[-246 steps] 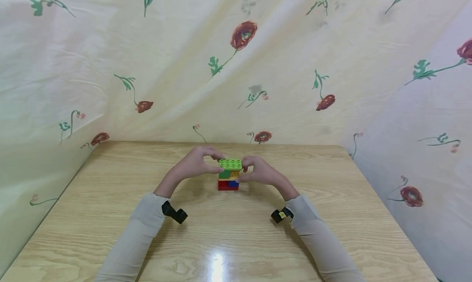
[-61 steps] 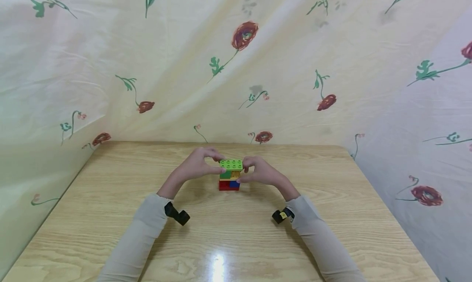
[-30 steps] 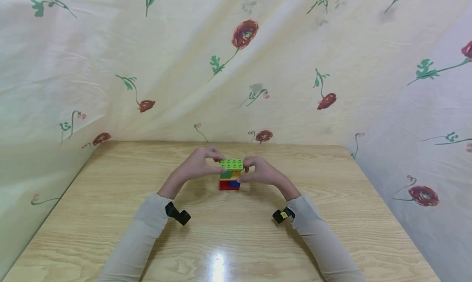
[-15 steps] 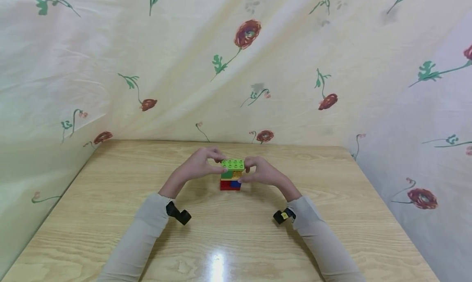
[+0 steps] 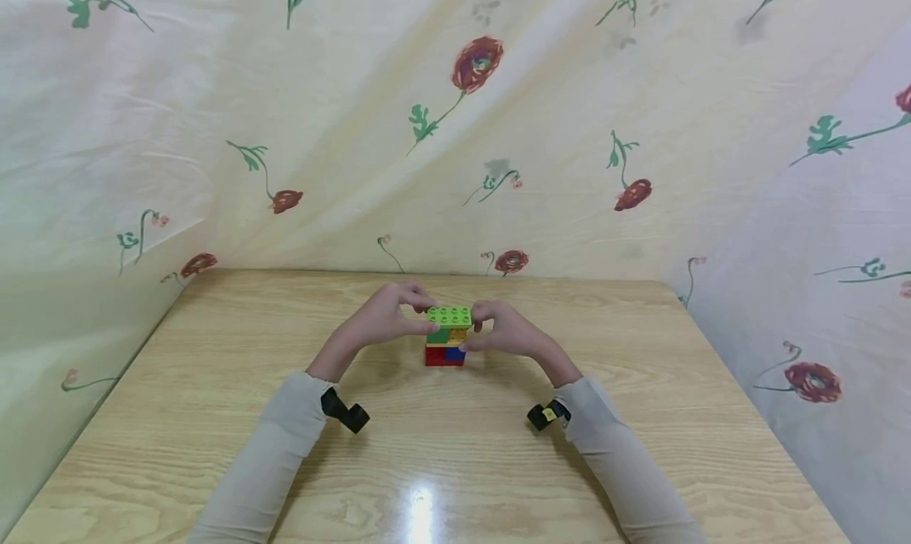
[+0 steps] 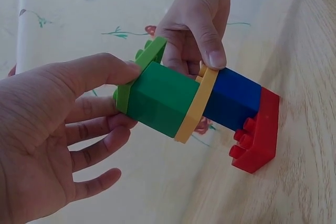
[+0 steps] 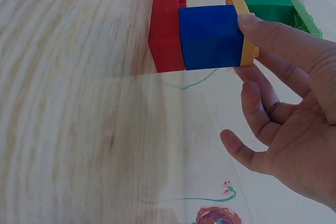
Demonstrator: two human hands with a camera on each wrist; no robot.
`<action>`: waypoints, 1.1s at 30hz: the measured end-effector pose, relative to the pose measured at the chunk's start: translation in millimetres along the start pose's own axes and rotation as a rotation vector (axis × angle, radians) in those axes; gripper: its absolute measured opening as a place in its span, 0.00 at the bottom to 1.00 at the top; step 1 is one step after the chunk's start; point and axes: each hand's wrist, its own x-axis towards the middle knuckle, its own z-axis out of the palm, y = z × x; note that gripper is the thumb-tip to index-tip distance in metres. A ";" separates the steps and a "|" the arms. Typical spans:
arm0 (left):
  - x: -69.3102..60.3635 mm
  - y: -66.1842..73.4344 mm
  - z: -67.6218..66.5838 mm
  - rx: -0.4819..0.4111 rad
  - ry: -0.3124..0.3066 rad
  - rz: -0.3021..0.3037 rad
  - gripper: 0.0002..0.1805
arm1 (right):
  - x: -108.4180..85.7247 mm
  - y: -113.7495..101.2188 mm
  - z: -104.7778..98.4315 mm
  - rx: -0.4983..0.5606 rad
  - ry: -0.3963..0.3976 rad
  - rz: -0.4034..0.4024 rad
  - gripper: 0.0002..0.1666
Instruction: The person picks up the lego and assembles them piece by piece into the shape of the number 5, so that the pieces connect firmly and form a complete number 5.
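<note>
A stack of toy building bricks stands upright on the table. Its base is a red brick [image 6: 261, 137], with a blue block [image 7: 210, 38] set on one side. Across the blue block lies a yellow plate [image 6: 197, 106], bearing a dark green block [image 6: 163, 98] on the opposite side. A studded light green plate [image 5: 450, 315] tops the stack. From the left, my left hand [image 5: 380, 316] pinches the light green plate between thumb and index finger. On the other side my right hand [image 5: 508, 330] grips the yellow plate, its thumb against the edge above the blue block.
The wooden table [image 5: 441, 449] extends around the stack. Behind it and at both sides hangs a pale cloth [image 5: 342, 133] with printed red flowers. Black wrist cameras sit on the left wrist [image 5: 345, 412] and the right wrist [image 5: 548, 415].
Both hands keep the same hold and the stack stays in place. Only the head view has shifted slightly.
</note>
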 end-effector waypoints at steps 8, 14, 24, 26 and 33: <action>1.6 1.2 0.0 -0.002 -0.004 0.000 0.19 | 0.4 -0.4 -1.6 0.001 0.003 0.002 0.09; 2.0 5.3 -0.9 -0.008 -0.003 -0.022 0.20 | 1.3 0.6 -2.6 0.001 0.006 -0.006 0.09; 2.6 1.8 -1.8 -0.018 0.010 -0.032 0.20 | 2.7 1.7 -4.1 0.004 0.003 -0.017 0.08; 2.7 1.4 -1.6 -0.021 0.009 -0.036 0.20 | 3.0 2.1 -3.7 0.002 0.004 -0.020 0.08; 3.0 0.5 -0.7 -0.022 0.006 -0.062 0.19 | 2.6 4.0 -3.1 -0.007 0.012 -0.038 0.09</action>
